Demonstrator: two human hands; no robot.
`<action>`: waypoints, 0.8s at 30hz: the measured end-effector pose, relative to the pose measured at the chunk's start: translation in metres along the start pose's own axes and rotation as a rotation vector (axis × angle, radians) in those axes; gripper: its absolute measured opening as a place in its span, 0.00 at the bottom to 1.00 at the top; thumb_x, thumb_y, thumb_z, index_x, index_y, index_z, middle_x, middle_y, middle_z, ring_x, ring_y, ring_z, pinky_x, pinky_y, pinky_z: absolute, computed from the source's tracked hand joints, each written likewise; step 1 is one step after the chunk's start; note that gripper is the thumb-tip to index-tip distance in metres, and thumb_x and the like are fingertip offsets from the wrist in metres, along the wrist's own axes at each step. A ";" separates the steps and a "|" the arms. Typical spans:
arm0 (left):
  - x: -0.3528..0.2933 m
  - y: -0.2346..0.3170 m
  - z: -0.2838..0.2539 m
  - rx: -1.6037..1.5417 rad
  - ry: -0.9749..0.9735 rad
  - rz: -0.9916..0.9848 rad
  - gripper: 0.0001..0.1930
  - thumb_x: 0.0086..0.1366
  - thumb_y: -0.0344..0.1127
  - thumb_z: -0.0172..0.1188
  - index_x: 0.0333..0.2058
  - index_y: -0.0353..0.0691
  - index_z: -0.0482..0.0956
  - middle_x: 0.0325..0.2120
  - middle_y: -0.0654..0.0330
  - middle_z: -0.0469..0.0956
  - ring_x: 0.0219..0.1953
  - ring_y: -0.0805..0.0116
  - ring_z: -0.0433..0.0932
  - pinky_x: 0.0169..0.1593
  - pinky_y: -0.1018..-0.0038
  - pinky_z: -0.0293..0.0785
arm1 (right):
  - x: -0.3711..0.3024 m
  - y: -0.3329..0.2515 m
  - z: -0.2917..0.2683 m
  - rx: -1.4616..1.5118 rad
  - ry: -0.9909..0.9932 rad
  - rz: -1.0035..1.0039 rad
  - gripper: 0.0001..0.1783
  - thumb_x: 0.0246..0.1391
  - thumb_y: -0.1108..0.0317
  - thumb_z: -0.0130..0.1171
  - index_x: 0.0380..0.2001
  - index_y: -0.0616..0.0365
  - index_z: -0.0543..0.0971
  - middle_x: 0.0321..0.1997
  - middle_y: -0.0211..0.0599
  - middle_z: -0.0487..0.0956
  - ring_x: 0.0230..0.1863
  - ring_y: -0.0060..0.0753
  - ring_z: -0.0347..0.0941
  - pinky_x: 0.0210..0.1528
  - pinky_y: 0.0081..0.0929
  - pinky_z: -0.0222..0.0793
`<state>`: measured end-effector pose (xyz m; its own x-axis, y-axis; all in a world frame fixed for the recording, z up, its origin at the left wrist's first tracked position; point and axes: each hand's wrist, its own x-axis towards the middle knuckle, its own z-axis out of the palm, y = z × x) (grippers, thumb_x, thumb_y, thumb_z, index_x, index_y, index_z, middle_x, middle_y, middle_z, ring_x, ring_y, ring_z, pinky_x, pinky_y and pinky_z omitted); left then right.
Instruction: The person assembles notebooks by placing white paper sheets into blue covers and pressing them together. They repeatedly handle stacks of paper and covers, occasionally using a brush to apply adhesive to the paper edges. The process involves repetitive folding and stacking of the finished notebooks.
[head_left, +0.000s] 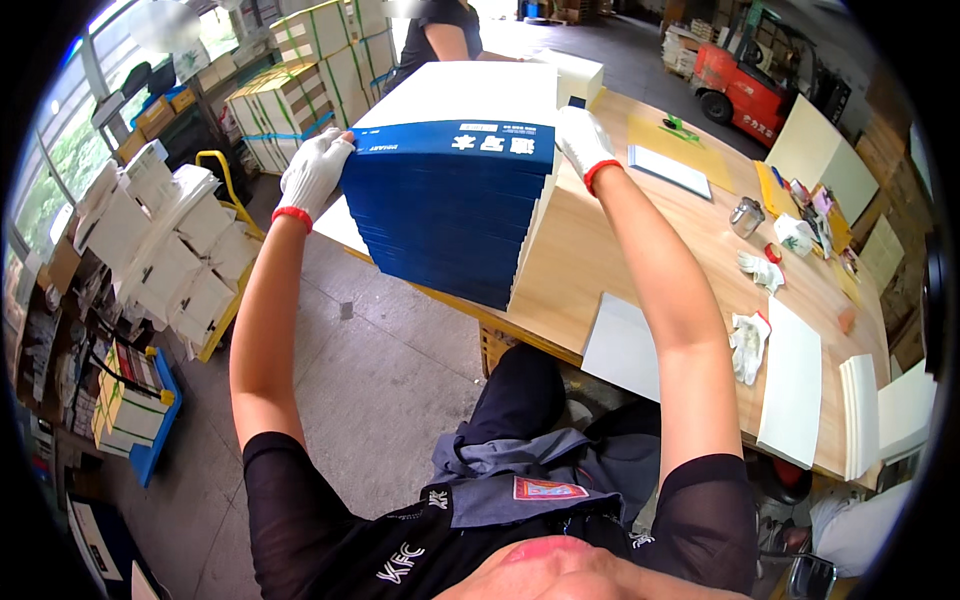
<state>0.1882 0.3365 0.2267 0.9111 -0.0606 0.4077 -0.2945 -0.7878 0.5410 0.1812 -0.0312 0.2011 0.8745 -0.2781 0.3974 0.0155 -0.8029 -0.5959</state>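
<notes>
A tall stack of blue-spined notebooks stands at the table's left edge, with a white face on top. My left hand, in a white knit glove with a red cuff, grips the stack's upper left corner. On the opposite side my right hand, gloved alike, presses against the upper right edge; its fingertips are partly hidden. The stack sits between both hands, its spines facing me. Under my right forearm lies a pale grey board at the table's near edge.
The wooden table bears loose gloves, white boards, a metal can and small tools. Another person stands behind the stack. Strapped pallets and piled white bundles are left; a red forklift is far right.
</notes>
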 end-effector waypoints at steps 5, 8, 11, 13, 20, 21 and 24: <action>0.003 -0.002 0.013 -0.061 0.031 -0.006 0.24 0.68 0.50 0.46 0.49 0.39 0.80 0.44 0.48 0.82 0.48 0.52 0.80 0.53 0.65 0.70 | -0.009 0.006 -0.003 0.015 0.038 -0.012 0.24 0.59 0.47 0.49 0.41 0.57 0.81 0.47 0.50 0.80 0.50 0.55 0.75 0.50 0.42 0.69; 0.016 -0.011 0.016 -0.058 0.037 -0.034 0.25 0.67 0.51 0.47 0.52 0.40 0.79 0.47 0.50 0.81 0.51 0.52 0.79 0.56 0.65 0.69 | -0.017 -0.006 -0.008 0.048 0.042 0.015 0.25 0.60 0.45 0.48 0.38 0.57 0.81 0.41 0.50 0.82 0.45 0.54 0.77 0.46 0.40 0.70; 0.017 -0.011 0.020 -0.077 -0.005 -0.100 0.26 0.66 0.52 0.48 0.54 0.42 0.79 0.46 0.52 0.82 0.49 0.56 0.80 0.55 0.67 0.69 | -0.013 0.001 -0.011 -0.008 0.001 0.024 0.26 0.59 0.44 0.49 0.34 0.57 0.81 0.41 0.50 0.82 0.45 0.54 0.77 0.46 0.41 0.71; 0.022 -0.010 0.023 -0.107 0.017 -0.029 0.26 0.66 0.52 0.48 0.53 0.41 0.80 0.44 0.53 0.83 0.48 0.57 0.80 0.53 0.68 0.70 | -0.010 0.008 -0.007 -0.022 0.085 -0.023 0.25 0.58 0.44 0.50 0.32 0.57 0.80 0.41 0.49 0.82 0.46 0.54 0.77 0.47 0.42 0.71; 0.009 0.002 0.023 -0.480 0.018 -0.270 0.20 0.67 0.47 0.54 0.50 0.41 0.81 0.34 0.58 0.81 0.39 0.66 0.79 0.45 0.70 0.74 | -0.056 -0.038 -0.048 0.018 0.524 -0.581 0.25 0.53 0.40 0.61 0.37 0.52 0.81 0.33 0.41 0.82 0.34 0.43 0.78 0.43 0.36 0.72; 0.003 0.005 0.018 -0.538 0.038 -0.294 0.19 0.68 0.46 0.54 0.50 0.41 0.81 0.34 0.58 0.80 0.39 0.66 0.79 0.45 0.70 0.74 | -0.081 -0.059 -0.054 0.010 0.529 -0.791 0.23 0.53 0.43 0.64 0.38 0.52 0.83 0.34 0.40 0.82 0.36 0.40 0.78 0.44 0.35 0.71; 0.014 -0.012 0.012 -0.445 -0.018 -0.208 0.19 0.67 0.45 0.56 0.49 0.39 0.81 0.33 0.59 0.80 0.37 0.69 0.78 0.44 0.74 0.73 | -0.111 -0.071 -0.055 -0.207 0.158 -0.719 0.20 0.51 0.48 0.66 0.44 0.46 0.84 0.41 0.36 0.83 0.48 0.36 0.75 0.53 0.30 0.66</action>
<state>0.2081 0.3376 0.2169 0.9674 0.0567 0.2468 -0.1967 -0.4461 0.8731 0.0565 0.0275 0.2374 0.6034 0.2912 0.7424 0.4504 -0.8927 -0.0159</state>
